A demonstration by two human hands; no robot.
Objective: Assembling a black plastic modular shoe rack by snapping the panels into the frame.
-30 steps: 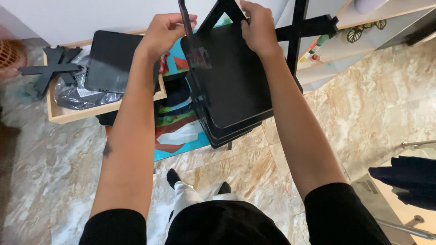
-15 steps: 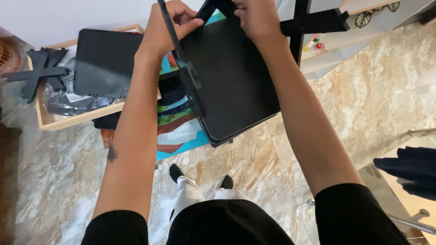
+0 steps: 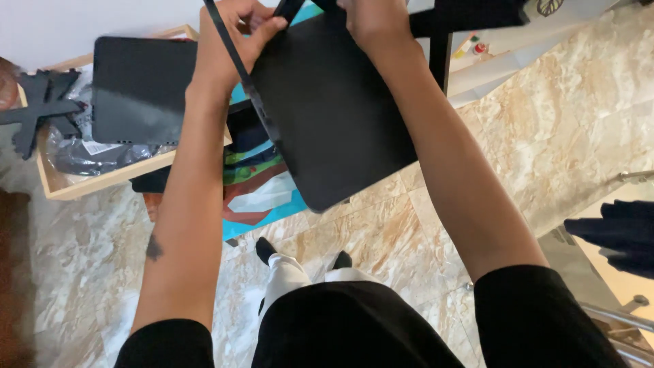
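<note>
Gripping one black panel (image 3: 327,116), two hands.

Both arms reach forward over a marble floor (image 3: 545,129). The left hand (image 3: 231,41) grips a thin black bar (image 3: 235,65) running along the edge of a black panel (image 3: 327,109), fingers curled over it. The right hand (image 3: 371,24) closes on the panel's upper edge, near a black frame (image 3: 449,24). The panel tilts, its rounded lower corner hanging above a colourful sheet (image 3: 262,191). To the left, a wooden tray (image 3: 75,185) holds a second black panel (image 3: 139,88) and a plastic bag (image 3: 95,153); a black cross-shaped piece (image 3: 37,109) lies at its edge.
</note>
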